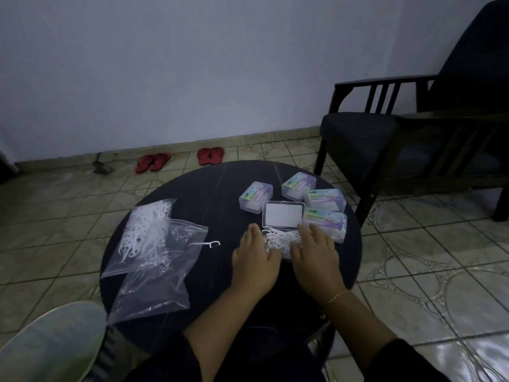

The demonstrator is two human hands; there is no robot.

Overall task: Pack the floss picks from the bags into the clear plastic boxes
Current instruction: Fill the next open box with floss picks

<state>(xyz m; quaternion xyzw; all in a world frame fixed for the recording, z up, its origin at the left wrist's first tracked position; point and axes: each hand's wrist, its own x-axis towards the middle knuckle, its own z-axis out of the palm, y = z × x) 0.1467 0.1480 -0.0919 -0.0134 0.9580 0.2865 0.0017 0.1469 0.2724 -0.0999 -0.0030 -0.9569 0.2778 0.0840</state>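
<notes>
Left hand (254, 257): fingers spread, pressing the pile's left side.
Right hand (315, 255): fingers spread, pressing its right side.
Floss picks (279, 239): thin white plastic, a loose tangle on the counter (209, 188), cupped between both hands.
Open box (283, 215): clear, rigid, rectangular; just beyond the pile, long axis left-right, roughly equally near both hands.
Filled boxes (325, 201): 4, labelled, around it.
Bags (154, 252): 2, crinkly clear plastic, well left.
Stray pick (212, 244): beside the bags.

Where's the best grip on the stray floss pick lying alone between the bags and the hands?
Pinch the stray floss pick by its thin straight handle, near mid-length, coming from above. It lies flat on the table, handle toward the bags, bow head toward the left hand, with bare surface on both sides for fingertips.
</notes>
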